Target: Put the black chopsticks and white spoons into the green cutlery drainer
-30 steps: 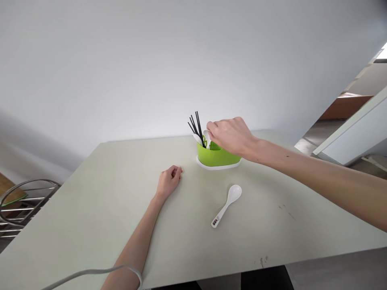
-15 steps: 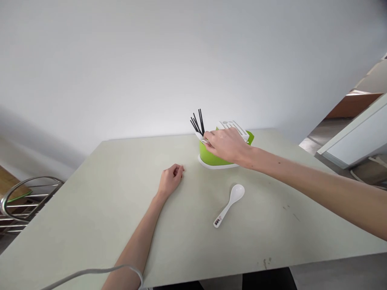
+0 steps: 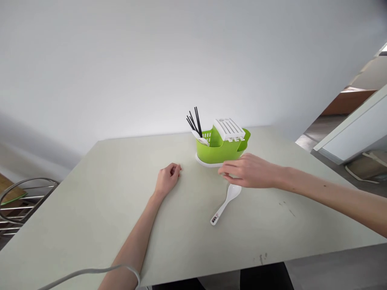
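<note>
My right hand (image 3: 246, 171) hangs over the table in front of the green holder, its fingers loosely bent, a little apart from the thumb, with nothing in them. Just below it a white spoon (image 3: 224, 206) lies on the table, handle toward me, the far end of its bowl partly covered by the hand. The green utensil holder (image 3: 219, 154) has a white slotted top (image 3: 229, 128) and a white base. Black chopsticks (image 3: 198, 121) and white spoons (image 3: 203, 141) stand in its left compartment. My left hand (image 3: 167, 179) rests curled on the table, left of the holder, with nothing visible in it.
The pale table (image 3: 99, 209) meets a plain wall (image 3: 145, 68) at the back. A metal rack (image 3: 27, 201) stands past the left edge. A grey cable (image 3: 90, 272) crosses my left forearm. Dark marks (image 3: 287, 208) show on the right of the tabletop.
My right hand has let go of a white spoon at the holder's left compartment and moved toward me and right, over the spoon on the table. My left hand stays resting.
</note>
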The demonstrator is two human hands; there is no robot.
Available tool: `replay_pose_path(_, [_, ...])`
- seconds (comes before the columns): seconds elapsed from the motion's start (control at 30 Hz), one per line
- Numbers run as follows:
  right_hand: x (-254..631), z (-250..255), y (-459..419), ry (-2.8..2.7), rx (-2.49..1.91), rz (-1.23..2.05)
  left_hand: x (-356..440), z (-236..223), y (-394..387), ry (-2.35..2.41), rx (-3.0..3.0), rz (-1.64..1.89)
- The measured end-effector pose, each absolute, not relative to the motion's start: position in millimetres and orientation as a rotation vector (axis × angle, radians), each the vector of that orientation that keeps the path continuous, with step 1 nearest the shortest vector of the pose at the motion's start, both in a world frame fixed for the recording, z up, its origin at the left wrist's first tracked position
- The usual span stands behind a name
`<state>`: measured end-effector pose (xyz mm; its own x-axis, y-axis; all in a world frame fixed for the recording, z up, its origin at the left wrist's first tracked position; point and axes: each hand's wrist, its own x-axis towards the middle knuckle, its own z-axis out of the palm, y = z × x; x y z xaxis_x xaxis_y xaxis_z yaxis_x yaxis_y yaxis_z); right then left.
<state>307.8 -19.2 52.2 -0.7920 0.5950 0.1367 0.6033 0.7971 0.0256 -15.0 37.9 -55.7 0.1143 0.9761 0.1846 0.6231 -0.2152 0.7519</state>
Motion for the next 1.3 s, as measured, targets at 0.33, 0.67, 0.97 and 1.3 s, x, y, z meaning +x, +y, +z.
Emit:
replay_pose_path(0.33, [336.2,5.6,-36.7,-2.514,-1.681,0.714,-16.8,-57.0,39.0,1.559,1.911,0.926])
replay_pose_path(0.67, [318.5,-16.0,-50.3,-2.004,-1.645,1.367,-18.3,-59.3,40.9,1.553,1.92,0.93])
replay_pose_path(0.97, [307.4,97.6,-28.5,-2.02,-1.573,0.351,-17.1,-56.9,39.5,1.564,1.917,0.92])
replay_pose_path(1.3, [305.4,147.6,1.1,-1.915,-1.524,-0.632,-16.5,-56.7,39.3,1.549,1.903,0.93])
